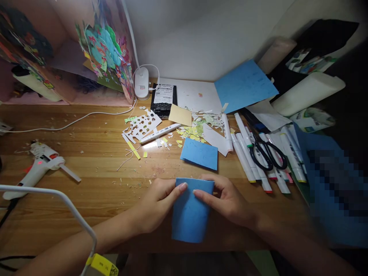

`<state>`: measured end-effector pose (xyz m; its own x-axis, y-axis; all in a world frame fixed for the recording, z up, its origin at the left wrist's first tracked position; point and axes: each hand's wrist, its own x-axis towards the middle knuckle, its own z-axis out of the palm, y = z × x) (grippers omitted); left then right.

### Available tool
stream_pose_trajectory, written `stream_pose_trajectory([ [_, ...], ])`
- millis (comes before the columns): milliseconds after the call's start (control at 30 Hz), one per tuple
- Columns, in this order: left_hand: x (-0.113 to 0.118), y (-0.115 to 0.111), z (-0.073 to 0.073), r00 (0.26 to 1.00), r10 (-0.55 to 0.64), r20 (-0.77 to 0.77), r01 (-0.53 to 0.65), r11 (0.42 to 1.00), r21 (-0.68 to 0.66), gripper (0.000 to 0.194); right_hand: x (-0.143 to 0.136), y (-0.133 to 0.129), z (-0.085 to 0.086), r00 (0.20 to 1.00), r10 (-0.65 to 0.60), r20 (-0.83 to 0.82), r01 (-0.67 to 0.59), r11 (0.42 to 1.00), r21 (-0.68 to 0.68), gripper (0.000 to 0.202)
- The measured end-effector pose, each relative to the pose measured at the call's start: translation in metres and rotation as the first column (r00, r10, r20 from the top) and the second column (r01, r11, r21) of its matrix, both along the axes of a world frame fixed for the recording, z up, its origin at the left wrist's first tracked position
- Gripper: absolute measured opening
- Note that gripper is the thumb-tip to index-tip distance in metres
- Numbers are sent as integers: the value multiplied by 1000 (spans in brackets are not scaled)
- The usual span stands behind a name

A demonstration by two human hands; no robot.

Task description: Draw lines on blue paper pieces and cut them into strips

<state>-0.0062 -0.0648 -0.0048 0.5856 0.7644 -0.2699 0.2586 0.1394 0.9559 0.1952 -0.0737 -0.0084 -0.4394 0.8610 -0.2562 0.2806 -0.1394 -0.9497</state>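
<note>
Blue rectangular papery piece [189,218] above near side of brown wooden tabletop [106,153], upper edges pinched in grip of left hand [161,201], right hand [227,199]. Probably light, bendable, easily creased; hold by edges.

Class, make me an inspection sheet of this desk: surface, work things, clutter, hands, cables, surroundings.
Surface: wooden desk, littered.
Work things: blue sheet, held; blue card, lying beyond it.
Clutter: paper scraps, markers, scissors, glue gun showing a red light.
Hands: left hand grips one side of the blue sheet, right hand the other.
Cables: white cable; black cord at the glue gun.
Surroundings: pink shelf at left, pale wall behind.
</note>
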Motion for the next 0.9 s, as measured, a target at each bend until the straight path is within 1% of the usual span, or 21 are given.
stream_pose_trajectory([
  [100,0,0,-1,1000,18,18,-17,999,-37,40,-1,0,0,1000,-25,-10,24,1000,-7,33],
  [167,2,2,0,995,24,92,-14,994,-110,35,0,1,1,997,-69,-18,69,998,-11,33],
  [200,3,2,0,989,21,144,3,986,-168,31,1,2,1,995,-101,-22,101,995,-13,32],
  [267,4,4,0,973,9,229,62,951,-302,27,3,5,2,986,-166,-24,166,986,-14,32],
  [333,6,5,-2,970,-13,241,110,912,-395,27,5,8,3,978,-207,-20,207,978,-13,34],
  [367,6,5,-3,973,-25,228,120,902,-415,28,6,9,3,976,-219,-18,218,976,-10,34],
  [433,6,5,-4,982,-43,184,116,906,-408,30,7,11,2,974,-227,-21,227,974,-10,35],
  [600,4,6,-5,992,-72,102,97,958,-270,34,7,11,0,970,-239,-45,239,971,-3,34],
  [667,3,6,-6,994,-78,79,93,975,-203,34,8,12,-3,965,-257,-54,255,966,-37,36],
  [767,1,7,-8,995,-91,35,95,987,-126,35,10,14,-6,962,-272,-36,268,960,-76,45],
  [900,0,7,-8,994,-104,18,105,987,-118,36,11,15,-7,961,-274,44,272,961,41,49],
])
